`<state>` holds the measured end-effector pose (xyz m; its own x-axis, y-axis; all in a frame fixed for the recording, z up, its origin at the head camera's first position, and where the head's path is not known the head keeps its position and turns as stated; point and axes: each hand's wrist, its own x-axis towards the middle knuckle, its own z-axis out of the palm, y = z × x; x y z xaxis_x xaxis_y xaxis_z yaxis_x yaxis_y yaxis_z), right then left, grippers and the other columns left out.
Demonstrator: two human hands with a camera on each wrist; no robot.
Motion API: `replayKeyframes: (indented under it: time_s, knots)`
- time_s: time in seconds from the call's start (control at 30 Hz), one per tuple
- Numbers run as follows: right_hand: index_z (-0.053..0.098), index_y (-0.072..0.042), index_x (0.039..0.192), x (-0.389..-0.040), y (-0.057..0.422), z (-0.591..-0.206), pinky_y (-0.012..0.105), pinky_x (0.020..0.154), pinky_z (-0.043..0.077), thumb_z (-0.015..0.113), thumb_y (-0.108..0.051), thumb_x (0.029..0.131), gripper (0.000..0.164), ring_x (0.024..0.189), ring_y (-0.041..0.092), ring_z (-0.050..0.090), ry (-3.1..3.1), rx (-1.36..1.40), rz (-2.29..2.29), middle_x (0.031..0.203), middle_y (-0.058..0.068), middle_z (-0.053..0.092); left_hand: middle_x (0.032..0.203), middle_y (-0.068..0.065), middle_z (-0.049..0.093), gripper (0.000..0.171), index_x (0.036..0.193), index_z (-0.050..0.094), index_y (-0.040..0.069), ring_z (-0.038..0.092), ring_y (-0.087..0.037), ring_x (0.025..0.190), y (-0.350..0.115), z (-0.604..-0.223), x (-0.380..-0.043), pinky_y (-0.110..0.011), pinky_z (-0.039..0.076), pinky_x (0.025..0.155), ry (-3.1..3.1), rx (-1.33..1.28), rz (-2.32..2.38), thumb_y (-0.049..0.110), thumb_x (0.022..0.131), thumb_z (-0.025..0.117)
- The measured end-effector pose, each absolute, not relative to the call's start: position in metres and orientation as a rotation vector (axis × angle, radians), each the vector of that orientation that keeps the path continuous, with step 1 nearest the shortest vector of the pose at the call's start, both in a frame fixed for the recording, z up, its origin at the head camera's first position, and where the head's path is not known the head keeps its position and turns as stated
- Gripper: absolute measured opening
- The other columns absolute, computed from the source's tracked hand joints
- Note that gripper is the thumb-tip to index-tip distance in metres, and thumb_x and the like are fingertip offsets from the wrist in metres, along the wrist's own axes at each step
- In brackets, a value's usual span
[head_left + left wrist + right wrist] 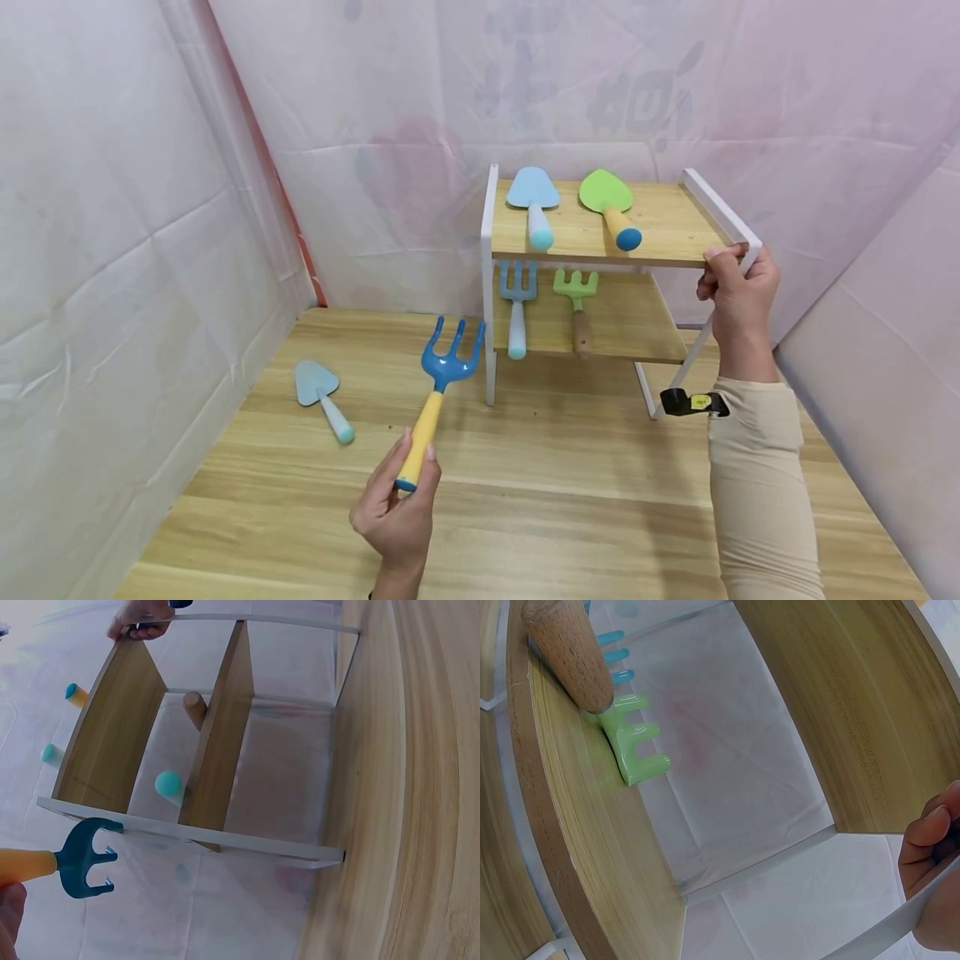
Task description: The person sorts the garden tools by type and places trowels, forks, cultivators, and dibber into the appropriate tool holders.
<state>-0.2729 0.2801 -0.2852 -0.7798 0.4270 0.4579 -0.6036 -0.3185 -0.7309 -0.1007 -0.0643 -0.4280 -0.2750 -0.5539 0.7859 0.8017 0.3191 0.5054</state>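
Observation:
My left hand [397, 517] pinches the yellow handle of a blue garden hand fork [450, 369] near its end, tines up and away. The fork stands above the table, just left of a two-tier shelf [600, 257]. At the shelf's top right front corner, my right hand [744, 292] grips the white frame and board edge. On the upper board lie a light blue trowel [533, 190] and a green trowel [604, 192]. A light blue fork [517, 312] and a green fork with a wooden handle [576, 287] rest on the lower board.
Another light blue trowel [317, 385] lies on the wooden table [525, 517] at the left. Pale cloth walls [405, 108] close in the back and both sides. A black strap with a small device [693, 402] is on the right wrist.

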Motion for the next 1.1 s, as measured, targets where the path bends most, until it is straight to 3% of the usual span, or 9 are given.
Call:
replayKeyframes:
  time_s: [0.47, 1.1]
  knots:
    - [0.047, 0.0, 0.073, -0.273, 0.28, -0.287, 0.019, 0.033, 0.036, 0.058, 0.008, 0.08, 0.015, 0.036, 0.013, 0.044, -1.292, 0.239, 2.109, 0.048, 0.01, 0.045, 0.084, -0.034, 0.062, 0.026, 0.085, 0.064, -0.021, 0.066, -0.025, 0.087, -0.049, -0.419, -0.099, -0.027, 0.051, 0.07, -1.287, -0.312, -1.34, -0.021, 0.059, 0.069]
    - [0.048, 0.001, 0.073, -0.273, 0.28, -0.286, 0.019, 0.033, 0.035, 0.058, 0.009, 0.08, 0.014, 0.036, 0.013, 0.044, -1.283, 0.243, 2.11, 0.048, 0.01, 0.045, 0.087, -0.031, 0.064, 0.022, 0.086, 0.065, -0.02, 0.066, -0.029, 0.085, -0.029, -0.405, -0.098, -0.028, 0.052, 0.07, -1.233, -0.458, -1.365, -0.019, 0.064, 0.069]
